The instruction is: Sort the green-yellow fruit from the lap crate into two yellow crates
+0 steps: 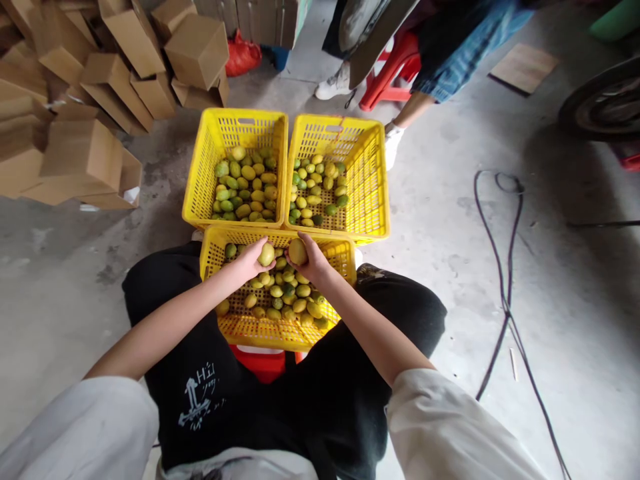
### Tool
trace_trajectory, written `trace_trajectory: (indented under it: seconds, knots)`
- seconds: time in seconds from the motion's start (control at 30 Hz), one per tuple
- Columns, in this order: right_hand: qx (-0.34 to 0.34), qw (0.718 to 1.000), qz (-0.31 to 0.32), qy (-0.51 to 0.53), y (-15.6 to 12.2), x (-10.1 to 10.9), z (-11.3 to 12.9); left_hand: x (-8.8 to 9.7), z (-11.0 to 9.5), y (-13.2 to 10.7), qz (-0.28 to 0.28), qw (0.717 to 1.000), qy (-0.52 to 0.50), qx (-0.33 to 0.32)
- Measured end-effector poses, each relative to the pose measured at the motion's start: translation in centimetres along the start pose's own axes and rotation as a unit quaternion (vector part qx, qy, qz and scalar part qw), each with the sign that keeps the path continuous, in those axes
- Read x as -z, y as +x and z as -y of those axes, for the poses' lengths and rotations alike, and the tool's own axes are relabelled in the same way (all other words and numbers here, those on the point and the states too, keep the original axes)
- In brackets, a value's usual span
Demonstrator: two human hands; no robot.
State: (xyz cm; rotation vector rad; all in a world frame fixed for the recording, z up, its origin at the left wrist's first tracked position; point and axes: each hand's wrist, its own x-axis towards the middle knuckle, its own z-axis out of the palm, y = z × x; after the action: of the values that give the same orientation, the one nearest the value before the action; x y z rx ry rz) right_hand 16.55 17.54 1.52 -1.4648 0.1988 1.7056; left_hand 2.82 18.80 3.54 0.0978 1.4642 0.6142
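Cradling a pale yellow fruit [266, 254] in the curled left hand [255, 260], and grasping a duller, brownish-yellow fruit [299, 251] in the cupped right hand [313, 261]. Holding both near each other but apart, above the near crate [280, 335] and its loose fruit [300, 305], yellow and green. Likely firm, light, a little slick, and apt to bruise if squeezed hard or dropped; best held around the widest part. Facing, farther out, a far-left crate [200, 173] and a far-right crate [367, 173], each with more fruit [249, 173] inside, then cardboard boxes [197, 50] to the left and a red stool [406, 50] to the right.
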Motion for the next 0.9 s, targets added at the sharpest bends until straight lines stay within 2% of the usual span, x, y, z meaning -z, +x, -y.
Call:
trace_trajectory:
  seconds: [0.1,0.2,0.4,0.67,0.8,0.9]
  knots:
    - [0.025,1.0,0.005,0.003,-0.27,-0.21,-0.09,0.06,0.09,0.35,0.015,0.999,0.006,-0.031]
    - [0.009,1.0,0.02,-0.002,-0.26,-0.17,-0.03,0.04,0.22,0.44,0.031,0.999,0.009,-0.041]
    - [-0.014,1.0,0.014,-0.006,0.19,0.33,0.15,-0.2,0.14,0.2,-0.012,1.0,0.0,-0.015]
    - [-0.012,0.999,-0.015,0.028,0.19,0.0,0.07,0.21,0.12,0.53,-0.007,1.0,0.008,-0.001]
    - [0.028,0.999,-0.013,0.022,-0.3,-0.19,-0.02,0.18,0.25,0.63,-0.019,1.0,0.008,-0.022]
    - [0.022,1.0,-0.002,0.001,-0.38,-0.11,-0.09,-0.06,0.25,0.33,-0.012,0.999,0.018,-0.039]
